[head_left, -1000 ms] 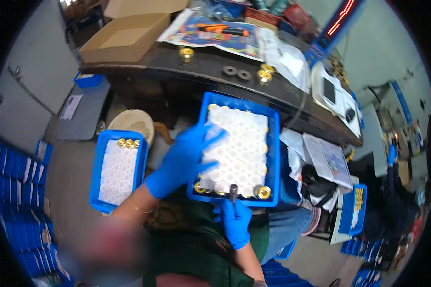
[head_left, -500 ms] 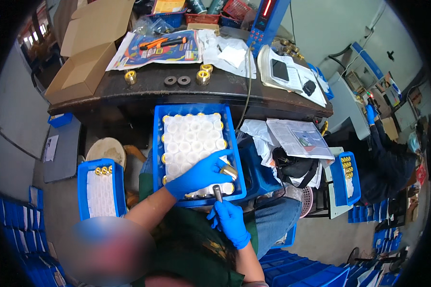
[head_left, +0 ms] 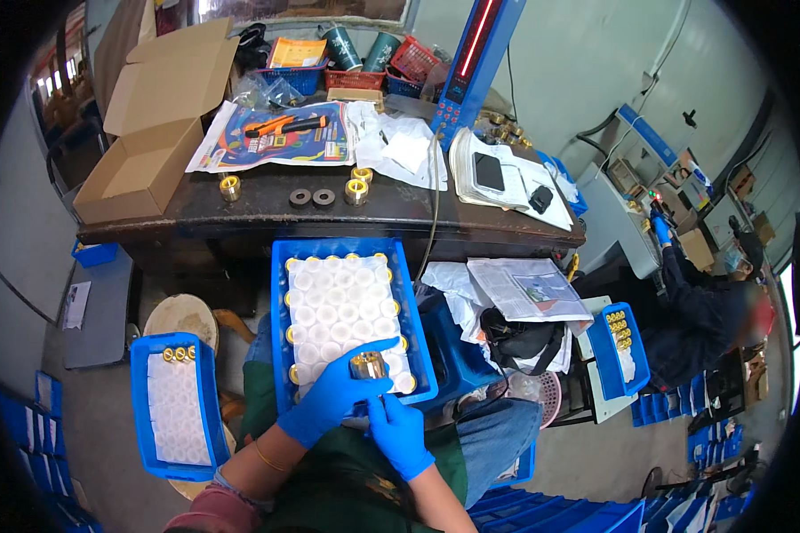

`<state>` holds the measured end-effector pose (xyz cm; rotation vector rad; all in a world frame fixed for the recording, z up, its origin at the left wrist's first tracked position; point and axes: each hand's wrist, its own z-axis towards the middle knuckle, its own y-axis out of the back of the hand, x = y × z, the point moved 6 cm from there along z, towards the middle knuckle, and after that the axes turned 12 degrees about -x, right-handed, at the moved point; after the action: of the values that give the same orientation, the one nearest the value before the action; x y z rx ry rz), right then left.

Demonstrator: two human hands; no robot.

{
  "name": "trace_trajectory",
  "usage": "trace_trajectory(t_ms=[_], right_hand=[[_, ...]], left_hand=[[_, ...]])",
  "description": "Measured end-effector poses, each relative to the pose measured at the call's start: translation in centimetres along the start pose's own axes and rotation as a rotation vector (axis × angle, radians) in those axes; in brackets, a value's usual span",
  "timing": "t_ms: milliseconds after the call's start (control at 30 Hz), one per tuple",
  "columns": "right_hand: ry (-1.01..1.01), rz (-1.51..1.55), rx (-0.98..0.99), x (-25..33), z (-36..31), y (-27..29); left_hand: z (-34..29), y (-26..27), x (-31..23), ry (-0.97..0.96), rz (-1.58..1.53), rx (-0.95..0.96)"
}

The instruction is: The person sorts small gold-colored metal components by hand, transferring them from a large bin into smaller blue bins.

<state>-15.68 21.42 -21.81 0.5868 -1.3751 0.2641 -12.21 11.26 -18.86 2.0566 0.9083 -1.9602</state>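
Note:
My left hand (head_left: 333, 400), in a blue glove, is closed around a short metal bushing (head_left: 368, 365) and holds it over the near right part of a blue crate (head_left: 278, 293). My right hand (head_left: 401, 437), also gloved in blue, is right below it with fingers pinched together against the bushing's underside. Whatever those fingers grip is hidden. A white sheet with round bumps (head_left: 333, 298) covers the rows in the crate, and gold rims of several bushings show along its edges.
A dark desk (head_left: 267, 222) beyond the crate bears loose bushings (head_left: 230, 187), two dark rings (head_left: 312, 198), an open carton (head_left: 142, 169) and a phone (head_left: 488, 172). Another blue crate (head_left: 139, 400) stands at left. A person (head_left: 698, 311) works at far right.
My hands have come together: the left has turned the bushing upright, and the right has moved up to its underside. The metal rod seen in my right hand is now hidden. The view has shifted.

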Motion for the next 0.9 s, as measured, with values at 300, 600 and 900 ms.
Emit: trace_trajectory(t_ms=[300, 600, 900], right_hand=[[-0.305, 0.272, 0.193, 1.7, -1.5, -0.9], [0.065, 0.08, 0.055, 3.0, -1.0, -1.4], [0.067, 0.114, 0.049, 2.0, -0.7, -1.8]], left_hand=[[-1.6, 0.5, 0.1, 0.112, -0.108, 0.033], [-2.4, 1.2, -1.8, -0.046, 0.011, -0.07], [-1.8, 1.6, -1.4, -0.148, -0.038, -0.005]])
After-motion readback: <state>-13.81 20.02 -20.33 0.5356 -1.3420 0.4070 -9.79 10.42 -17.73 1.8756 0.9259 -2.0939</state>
